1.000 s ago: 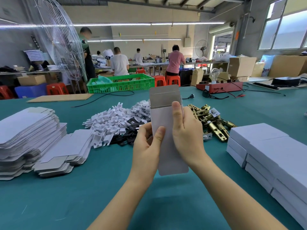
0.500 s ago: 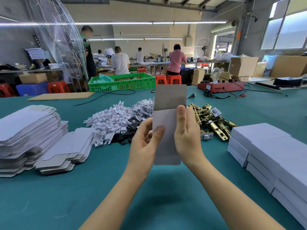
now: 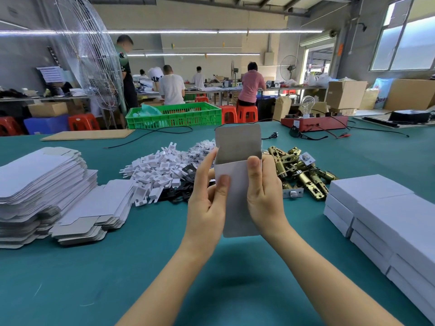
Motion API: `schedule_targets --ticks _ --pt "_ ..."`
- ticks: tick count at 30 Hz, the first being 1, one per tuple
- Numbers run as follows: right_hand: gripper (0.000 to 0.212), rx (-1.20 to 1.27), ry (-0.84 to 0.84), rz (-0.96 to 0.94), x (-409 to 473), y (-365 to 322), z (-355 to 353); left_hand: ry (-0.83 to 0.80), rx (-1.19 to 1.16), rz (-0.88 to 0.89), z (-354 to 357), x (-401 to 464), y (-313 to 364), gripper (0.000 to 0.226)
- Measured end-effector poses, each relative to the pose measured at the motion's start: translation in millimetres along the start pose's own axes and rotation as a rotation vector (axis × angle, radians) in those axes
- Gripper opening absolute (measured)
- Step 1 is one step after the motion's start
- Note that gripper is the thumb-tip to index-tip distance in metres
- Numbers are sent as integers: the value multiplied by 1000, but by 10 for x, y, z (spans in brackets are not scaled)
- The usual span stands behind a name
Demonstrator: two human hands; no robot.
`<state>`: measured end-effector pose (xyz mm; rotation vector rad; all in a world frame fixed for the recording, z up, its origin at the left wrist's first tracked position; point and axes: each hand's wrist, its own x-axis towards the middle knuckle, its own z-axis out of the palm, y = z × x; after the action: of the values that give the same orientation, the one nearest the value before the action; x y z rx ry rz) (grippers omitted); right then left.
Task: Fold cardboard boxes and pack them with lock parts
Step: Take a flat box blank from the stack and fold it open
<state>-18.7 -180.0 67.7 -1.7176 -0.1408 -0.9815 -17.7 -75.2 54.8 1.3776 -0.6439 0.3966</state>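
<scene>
Both hands pinch the box (image 3: 237, 189) above the table (image 3: 164, 267): left hand (image 3: 207, 203), right hand (image 3: 264, 196), thumbs on its front. Squeezing too hard could crease the thin walls or collapse the open top.

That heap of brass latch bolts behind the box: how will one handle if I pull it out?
The brass latch bolts look solid metal, so probably heavy for their size. Their round barrels may roll, and the tangled heap could drag neighbours along.
</scene>
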Motion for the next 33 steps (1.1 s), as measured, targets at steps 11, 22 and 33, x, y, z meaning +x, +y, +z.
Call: schedule_targets --ticks 11,22,33 --pt "42 75 -34 21 -26 -12 65 163 -165 -246 73 28 150 23" --pt "82 140 -200 399 -92 -185 152 327 -301 -301 -60 163 227 32" --pt "48 427 -339 597 -4 -219 96 325 -256 -289 -55 162 201 34"
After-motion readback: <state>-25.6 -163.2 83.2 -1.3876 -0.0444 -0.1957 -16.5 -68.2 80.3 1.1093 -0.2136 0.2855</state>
